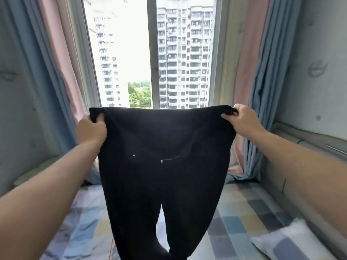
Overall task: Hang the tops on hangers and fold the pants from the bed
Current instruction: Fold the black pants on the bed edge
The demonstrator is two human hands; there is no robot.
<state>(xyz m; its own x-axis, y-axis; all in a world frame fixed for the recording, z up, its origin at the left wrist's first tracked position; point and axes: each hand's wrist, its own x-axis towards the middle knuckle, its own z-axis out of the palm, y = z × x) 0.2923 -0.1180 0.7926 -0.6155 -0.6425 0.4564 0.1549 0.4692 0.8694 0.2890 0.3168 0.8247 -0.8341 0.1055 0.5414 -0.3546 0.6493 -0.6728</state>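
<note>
In the head view, black pants [165, 156] hang mid-frame above the bed [242, 218]. The left hand [92, 128], at nine o'clock, and the right hand [242, 117], at two o'clock, each pinch a waistband corner. The fabric looks soft, light and limp; the waistband is probably the best hold.

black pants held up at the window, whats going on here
A person is holding up a pair of black pants by the waistband, the left hand gripping one corner and the right hand pinching the other. The pants hang spread open in front of the window, legs dangling over the bed with its checked cover. They are not folded yet. A pillow lies at the lower right.
</note>
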